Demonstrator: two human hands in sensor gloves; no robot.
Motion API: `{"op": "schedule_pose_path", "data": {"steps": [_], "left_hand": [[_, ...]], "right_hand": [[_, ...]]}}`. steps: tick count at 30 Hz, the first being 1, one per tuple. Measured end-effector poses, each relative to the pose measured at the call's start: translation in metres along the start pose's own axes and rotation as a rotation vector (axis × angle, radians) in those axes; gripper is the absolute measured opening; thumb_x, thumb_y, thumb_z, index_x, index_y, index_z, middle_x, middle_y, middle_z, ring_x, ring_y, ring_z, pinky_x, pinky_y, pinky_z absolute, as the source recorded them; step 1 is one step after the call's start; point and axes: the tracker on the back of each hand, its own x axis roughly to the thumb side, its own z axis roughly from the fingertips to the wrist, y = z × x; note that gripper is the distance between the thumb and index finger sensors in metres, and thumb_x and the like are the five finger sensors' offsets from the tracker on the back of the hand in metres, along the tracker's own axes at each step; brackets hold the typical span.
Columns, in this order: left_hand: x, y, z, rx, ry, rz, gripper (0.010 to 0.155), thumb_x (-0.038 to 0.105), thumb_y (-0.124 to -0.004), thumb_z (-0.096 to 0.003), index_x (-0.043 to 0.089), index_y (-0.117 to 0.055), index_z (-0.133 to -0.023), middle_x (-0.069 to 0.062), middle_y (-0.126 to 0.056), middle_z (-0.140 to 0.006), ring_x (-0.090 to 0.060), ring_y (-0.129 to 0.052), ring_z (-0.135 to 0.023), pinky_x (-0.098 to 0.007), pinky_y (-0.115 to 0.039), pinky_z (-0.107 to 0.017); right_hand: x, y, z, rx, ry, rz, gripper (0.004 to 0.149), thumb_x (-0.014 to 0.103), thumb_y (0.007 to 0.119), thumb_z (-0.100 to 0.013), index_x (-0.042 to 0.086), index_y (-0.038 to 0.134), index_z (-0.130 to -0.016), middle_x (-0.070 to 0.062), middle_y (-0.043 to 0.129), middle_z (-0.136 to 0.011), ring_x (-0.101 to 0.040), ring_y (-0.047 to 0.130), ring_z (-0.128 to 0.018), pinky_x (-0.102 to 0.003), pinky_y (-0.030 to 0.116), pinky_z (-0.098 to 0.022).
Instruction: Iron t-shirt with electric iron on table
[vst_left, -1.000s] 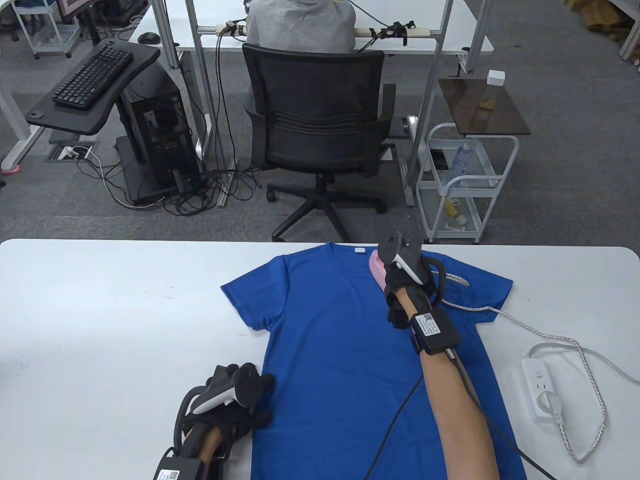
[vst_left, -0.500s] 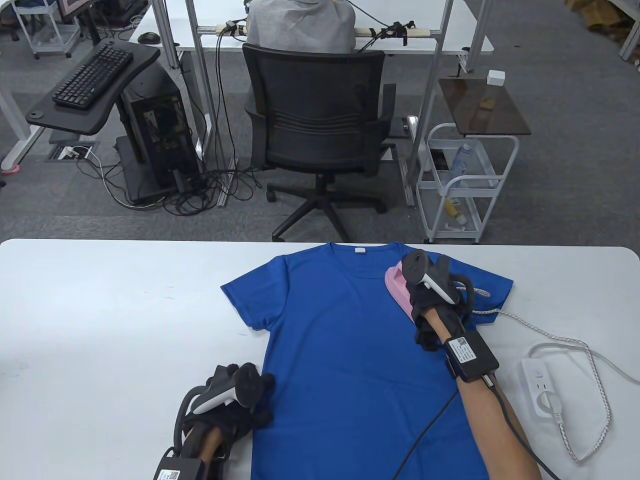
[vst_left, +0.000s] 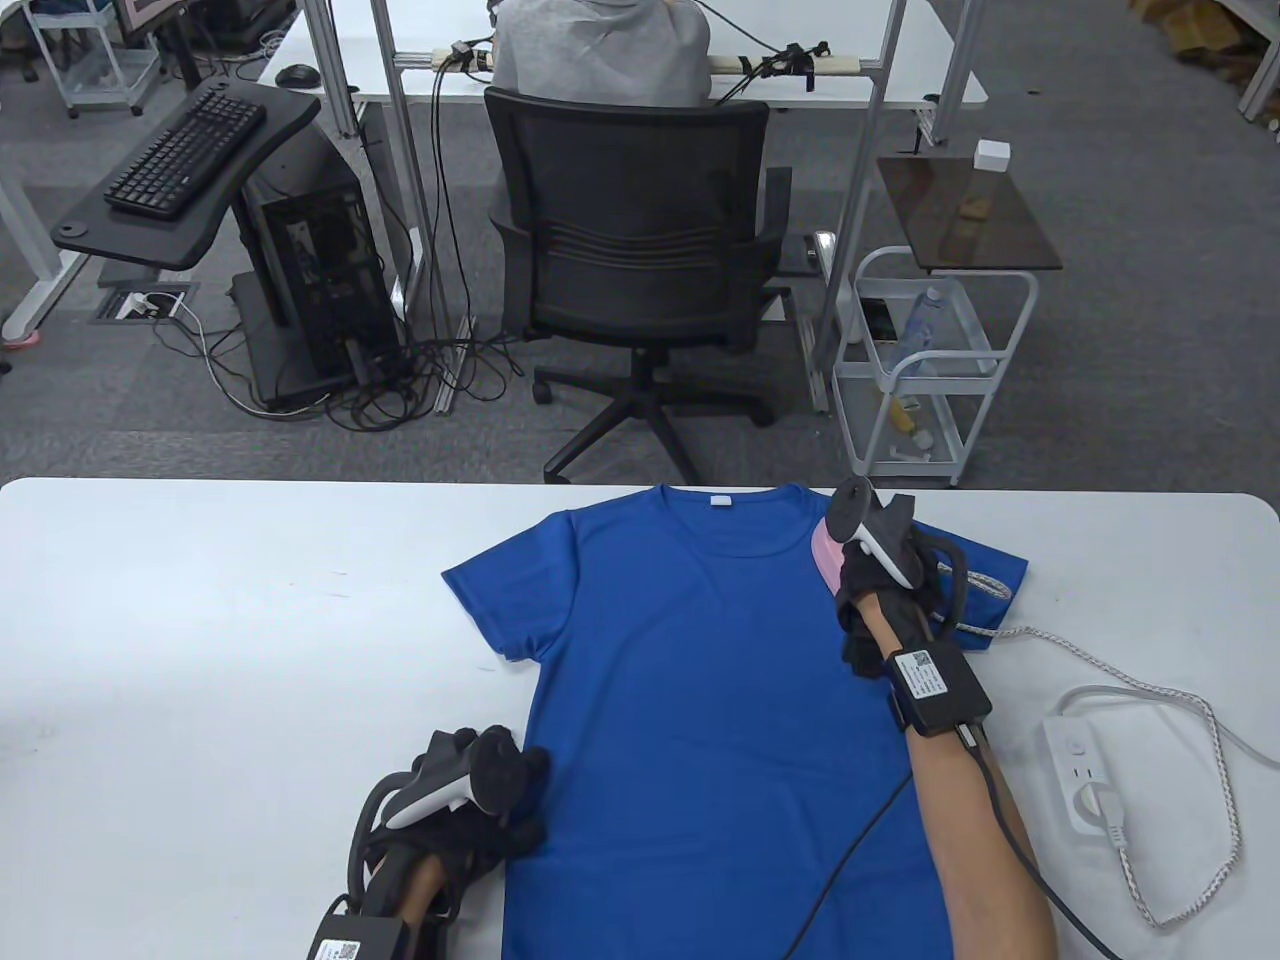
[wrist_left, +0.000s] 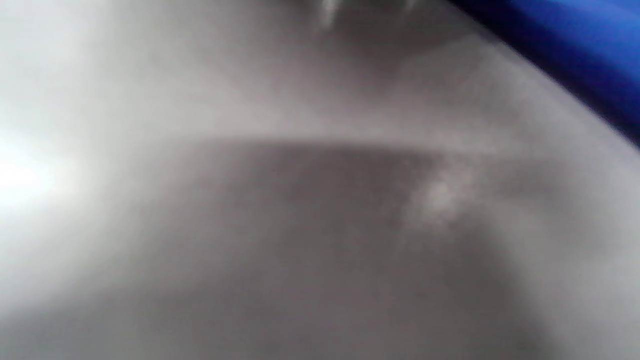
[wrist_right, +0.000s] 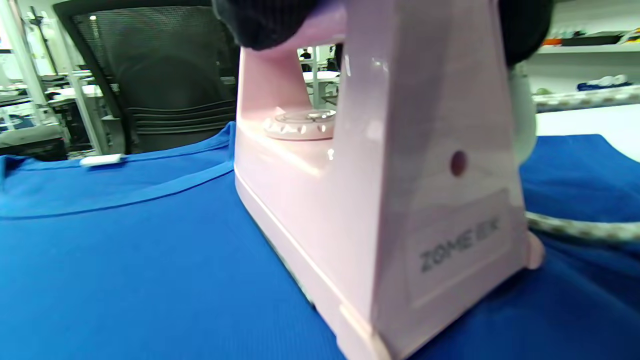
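A royal-blue t-shirt (vst_left: 700, 700), with a small white neck label (vst_left: 719, 500) at 12 o'clock, lay on a white table (vst_left: 200, 620). At its 1 o'clock shoulder sat a pale pink iron (wrist_right: 380, 200) bearing grey lettering and a dark red dot, its cord (vst_left: 1100, 670) braided white with dark flecks. Both hands, left (vst_left: 470, 810) and right (vst_left: 880, 600), wore black gloves under black-and-white trackers. A white power strip (vst_left: 1085, 780) lay at 3 o'clock.

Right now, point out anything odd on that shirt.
The iron's cord trails across the shirt's sleeve beside the iron, which the right hand holds. The fabric bunches there. Nothing else stands out.
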Motion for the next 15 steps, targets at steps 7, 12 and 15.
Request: {"op": "schedule_pose_path", "data": {"steps": [7,12,15], "left_hand": [[0.000,0.000,0.000,-0.003,0.001,-0.005,0.077,0.060,-0.057,-0.0451,0.046,-0.013,-0.106,0.001,0.000,-0.114,-0.035,-0.002,-0.106,-0.063,-0.018,-0.073],[0.001,0.001,0.000,-0.011,0.011,-0.020,0.080,0.060,-0.057,-0.0450,0.042,-0.010,-0.107,0.001,-0.001,-0.114,-0.035,-0.003,-0.107,-0.063,-0.020,-0.074],[0.001,0.001,0.000,-0.006,0.012,-0.020,0.080,0.060,-0.057,-0.0451,0.042,-0.011,-0.107,0.001,-0.001,-0.115,-0.036,-0.004,-0.107,-0.063,-0.020,-0.074]], "right_hand": [[0.003,-0.003,-0.014,0.023,0.028,-0.012,0.062,0.027,0.074,-0.047,0.037,0.051,-0.103,-0.019,0.080,-0.098,-0.040,0.093,-0.072,-0.052,0.078,-0.053],[-0.007,-0.005,-0.012,-0.006,0.018,0.020,0.062,0.027,0.076,-0.044,0.037,0.055,-0.102,-0.019,0.085,-0.093,-0.040,0.096,-0.068,-0.051,0.080,-0.051],[-0.017,-0.005,-0.014,-0.035,0.057,0.080,0.062,0.027,0.077,-0.044,0.037,0.055,-0.102,-0.019,0.085,-0.093,-0.040,0.096,-0.067,-0.051,0.081,-0.050]]}}
